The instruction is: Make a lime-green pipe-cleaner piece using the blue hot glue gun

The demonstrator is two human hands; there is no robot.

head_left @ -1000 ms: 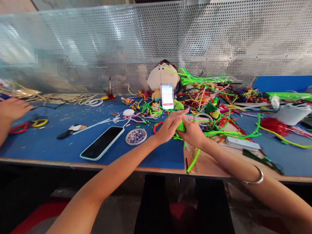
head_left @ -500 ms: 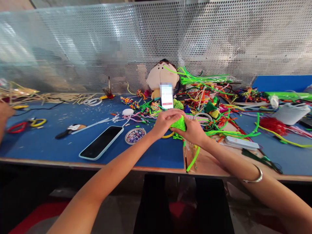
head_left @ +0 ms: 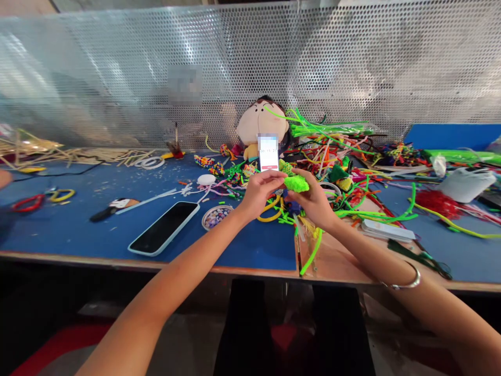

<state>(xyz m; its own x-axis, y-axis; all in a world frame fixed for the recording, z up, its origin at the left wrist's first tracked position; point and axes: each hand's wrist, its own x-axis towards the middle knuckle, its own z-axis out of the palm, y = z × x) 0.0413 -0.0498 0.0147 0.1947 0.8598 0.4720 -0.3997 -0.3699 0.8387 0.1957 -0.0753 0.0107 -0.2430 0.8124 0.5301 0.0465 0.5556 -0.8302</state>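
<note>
Bright green fuzzy knotted cord piece (head_left: 297, 183) is held up over the table between both hands. My right hand (head_left: 314, 202) grips it from the right, fingers above and thumb below. My left hand (head_left: 260, 193) is closed, fingertips pinched at the piece's left end; the exact contact is too small to make out. Below them lie yellow rings (head_left: 270, 211) and loose green cords, one green strand (head_left: 312, 256) running to the table's front edge. Behind the hands, a lit phone (head_left: 269, 154) leans against a plush doll (head_left: 260, 122).
A dark-screened phone (head_left: 164, 228) and a round tub of beads (head_left: 215, 216) lie left of my hands. Farther left are red-handled scissors (head_left: 29, 202) and yellow-handled ones (head_left: 61, 195). Tangled colourful cords (head_left: 352, 177) cover the right. A perforated metal panel (head_left: 136, 78) stands behind.
The green piece has turned and lies flatter, showing more between my hands. My left hand has drawn slightly left from it. At the far left, another person's hand has moved mostly out of view.
</note>
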